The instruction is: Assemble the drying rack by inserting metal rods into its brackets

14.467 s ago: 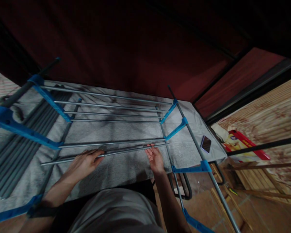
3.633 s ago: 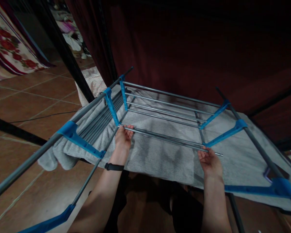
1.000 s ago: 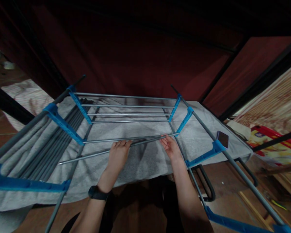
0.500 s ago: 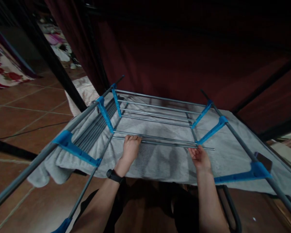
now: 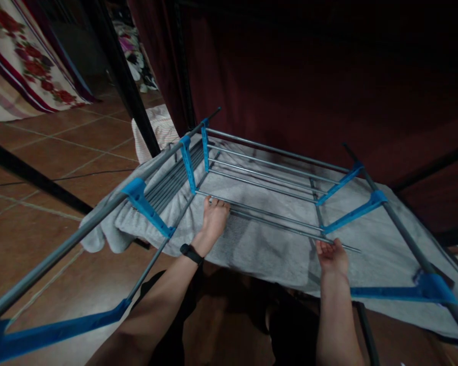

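Note:
My left hand [image 5: 216, 217] has its fingers closed around a loose grey metal rod [image 5: 275, 223] near the rod's left end. My right hand [image 5: 333, 256], palm up, pinches the same rod close to its right end, which sticks out past the fingers. The rod lies along the near side of a similar crossbar [image 5: 267, 213] of a rack frame. Blue plastic brackets [image 5: 189, 165] join the frame's side tubes on the left, with a matching blue bracket [image 5: 353, 212] on the right. The rod's left tip shows just beyond my left hand.
A grey blanket [image 5: 252, 249] covers the surface under the frame. Several more rods [image 5: 171, 180] lie in a bundle at the left. A black post [image 5: 125, 76] rises at the left, before a dark red curtain [image 5: 290, 101]. A dark flat object [image 5: 440, 274] lies at the right.
The view has turned left. The rod has shifted slightly right against the frame, and my left hand is now nearer its left tip. Both hands keep hold.

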Demonstrator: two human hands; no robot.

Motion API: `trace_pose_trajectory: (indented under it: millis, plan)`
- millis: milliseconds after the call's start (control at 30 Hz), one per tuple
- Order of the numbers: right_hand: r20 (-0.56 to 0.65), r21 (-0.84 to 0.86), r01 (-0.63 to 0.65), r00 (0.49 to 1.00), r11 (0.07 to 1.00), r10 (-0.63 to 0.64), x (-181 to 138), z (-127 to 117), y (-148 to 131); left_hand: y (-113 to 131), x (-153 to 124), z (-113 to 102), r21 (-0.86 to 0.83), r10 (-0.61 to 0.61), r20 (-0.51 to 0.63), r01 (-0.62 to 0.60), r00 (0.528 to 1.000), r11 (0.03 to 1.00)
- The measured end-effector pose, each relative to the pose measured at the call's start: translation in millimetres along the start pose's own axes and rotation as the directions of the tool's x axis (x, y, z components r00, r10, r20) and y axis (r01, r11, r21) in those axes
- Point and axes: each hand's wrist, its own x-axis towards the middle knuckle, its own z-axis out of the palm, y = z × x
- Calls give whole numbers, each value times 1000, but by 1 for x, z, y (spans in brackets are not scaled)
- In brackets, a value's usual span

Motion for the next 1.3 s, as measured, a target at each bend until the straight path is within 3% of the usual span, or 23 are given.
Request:
trace_pose_trajectory:
  millis: [133, 400, 667, 1300]
  plan:
    - [32, -4, 36, 999, 999, -36, 3, -4, 3, 8, -2, 3, 1, 42, -4, -42, 999, 999]
    - [-20, -39, 48, 999, 998, -48, 6, -2, 7, 31, -1, 12, 0, 134, 29, -134, 991, 991]
    - [-9, -37, 38, 999, 999, -39, 12, -3, 5, 38, 1, 17, -11, 152, 87, -151, 985, 988]
    - [-40, -52, 33, 999, 998, -35, 17, -9, 1, 49, -2, 11, -28, 173, 49, -172, 984, 985]
